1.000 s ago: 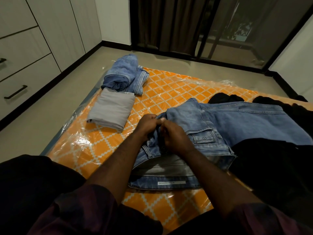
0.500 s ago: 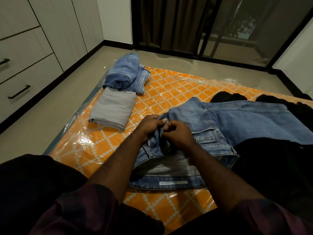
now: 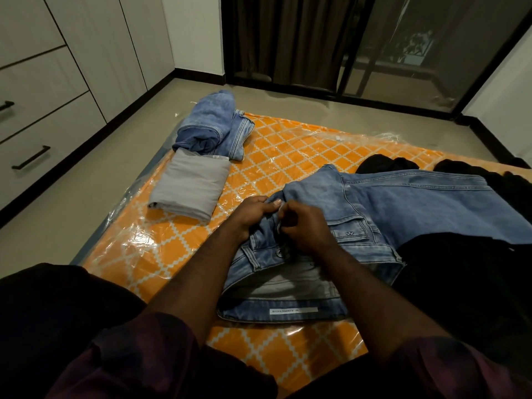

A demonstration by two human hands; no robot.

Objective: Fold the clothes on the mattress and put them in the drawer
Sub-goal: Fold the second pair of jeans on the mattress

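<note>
A: What lies before you?

B: An orange diamond-patterned, plastic-wrapped mattress. Light blue denim jeans spread along its right edge. Folded clothes sit at its far left corner, set aside.

A: Your hands?

B: Your left hand and right hand both pinch the fly, likely fastening it so folds stay flat.

Orange mattress carries folded clothes, light jeans, black garments.
</note>
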